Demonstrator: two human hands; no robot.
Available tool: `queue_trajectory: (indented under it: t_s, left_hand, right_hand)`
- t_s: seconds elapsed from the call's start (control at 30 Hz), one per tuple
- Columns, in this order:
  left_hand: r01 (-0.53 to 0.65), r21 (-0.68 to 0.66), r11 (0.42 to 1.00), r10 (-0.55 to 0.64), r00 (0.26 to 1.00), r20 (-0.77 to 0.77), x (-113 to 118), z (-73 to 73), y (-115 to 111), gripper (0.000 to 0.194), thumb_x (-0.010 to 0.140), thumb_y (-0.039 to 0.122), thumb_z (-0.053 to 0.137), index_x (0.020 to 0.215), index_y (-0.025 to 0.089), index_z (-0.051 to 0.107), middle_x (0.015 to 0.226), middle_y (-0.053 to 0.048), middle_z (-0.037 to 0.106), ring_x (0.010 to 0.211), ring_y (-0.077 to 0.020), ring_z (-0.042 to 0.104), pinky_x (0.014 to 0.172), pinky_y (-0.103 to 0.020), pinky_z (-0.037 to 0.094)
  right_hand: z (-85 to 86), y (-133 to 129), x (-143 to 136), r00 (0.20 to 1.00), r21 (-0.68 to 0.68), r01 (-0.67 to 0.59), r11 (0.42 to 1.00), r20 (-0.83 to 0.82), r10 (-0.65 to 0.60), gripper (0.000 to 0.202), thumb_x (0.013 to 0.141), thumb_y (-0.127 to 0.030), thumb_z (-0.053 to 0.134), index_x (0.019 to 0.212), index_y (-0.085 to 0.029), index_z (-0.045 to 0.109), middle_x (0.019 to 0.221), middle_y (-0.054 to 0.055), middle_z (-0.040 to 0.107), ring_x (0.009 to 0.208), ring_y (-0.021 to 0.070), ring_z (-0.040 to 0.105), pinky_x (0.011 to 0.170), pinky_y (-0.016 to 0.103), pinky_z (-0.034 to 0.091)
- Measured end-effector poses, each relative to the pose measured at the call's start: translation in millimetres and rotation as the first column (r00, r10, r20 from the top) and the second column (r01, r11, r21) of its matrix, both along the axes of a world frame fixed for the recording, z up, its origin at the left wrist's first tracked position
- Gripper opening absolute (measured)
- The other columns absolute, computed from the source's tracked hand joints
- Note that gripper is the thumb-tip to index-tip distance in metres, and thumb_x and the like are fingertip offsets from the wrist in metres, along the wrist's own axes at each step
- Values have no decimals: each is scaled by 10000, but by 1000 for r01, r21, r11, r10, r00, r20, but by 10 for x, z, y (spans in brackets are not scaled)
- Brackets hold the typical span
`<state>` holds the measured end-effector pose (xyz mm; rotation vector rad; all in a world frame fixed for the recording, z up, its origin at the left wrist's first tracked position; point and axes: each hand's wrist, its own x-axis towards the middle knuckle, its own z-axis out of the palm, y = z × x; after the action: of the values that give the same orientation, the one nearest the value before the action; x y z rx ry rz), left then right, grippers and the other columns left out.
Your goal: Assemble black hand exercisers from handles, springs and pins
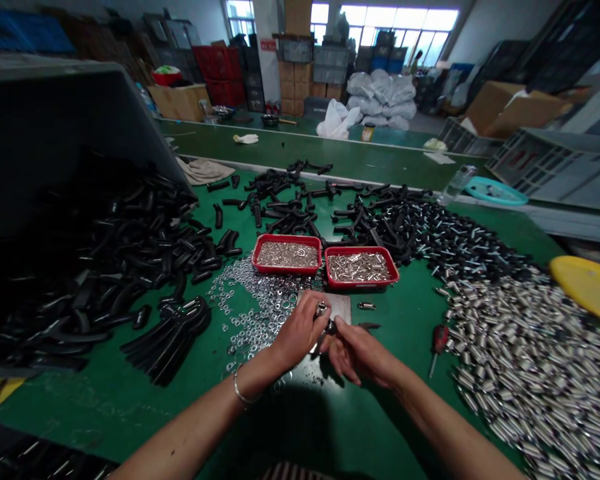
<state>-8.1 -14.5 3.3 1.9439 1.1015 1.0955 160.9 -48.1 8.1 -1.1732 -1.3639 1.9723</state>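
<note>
My left hand (299,331), with a thin bracelet at the wrist, is closed on a small metal spring part (321,309). My right hand (356,352) meets it just to the right, thumb against a small dark piece between the hands; what its fingers grip is too small to make out. Beneath them lies a flat metal plate (342,307). One loose spring (367,306) rests on the green table right of the plate. Behind the hands stand two red trays, the left (287,269) with small rings, the right (363,285) with small metal pins.
Loose washers (260,327) spread left of the hands. Black handles (170,333) pile at the left by a tilted grey bin (145,120). Springs (540,360) heap at the right, near a red screwdriver (440,339) and a yellow lid (585,287). Black levers (280,200) lie behind the trays.
</note>
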Motion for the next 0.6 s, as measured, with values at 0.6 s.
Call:
queue_trajectory:
  t_s: [0.6]
  left_hand:
    - [-159,-35,987,147,961,-234,47,-355,111,288,941,382,417,1079,219,610,1214,-120,636,1163,-257,581,1001,-371,449]
  right_hand:
    - [-204,-25,-113,917,199,398,896,-127,-379,343,828,-559,629,859,-230,537,671,-25,615,506,152,588,465,264,465]
